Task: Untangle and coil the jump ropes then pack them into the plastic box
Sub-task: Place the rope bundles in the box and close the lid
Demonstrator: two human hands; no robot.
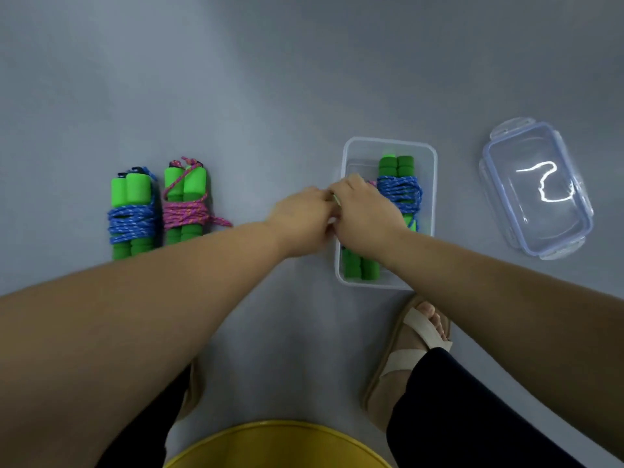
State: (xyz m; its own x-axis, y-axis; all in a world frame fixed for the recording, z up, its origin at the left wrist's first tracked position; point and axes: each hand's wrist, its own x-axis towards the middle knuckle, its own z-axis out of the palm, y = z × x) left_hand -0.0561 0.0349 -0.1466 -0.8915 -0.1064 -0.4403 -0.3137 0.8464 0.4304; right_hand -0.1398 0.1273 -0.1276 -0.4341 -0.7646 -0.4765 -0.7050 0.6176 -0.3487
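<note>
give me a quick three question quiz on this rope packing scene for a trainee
1. True or false: the lid is on the box.
2. How many ropes lie on the floor outside the box?
3. The cord of the rope at the box's right side is: A pink, B blue, C yellow.
Key: 1 false, the lid lies apart to the right; 2 two: blue rope, pink rope; 3 B.
</note>
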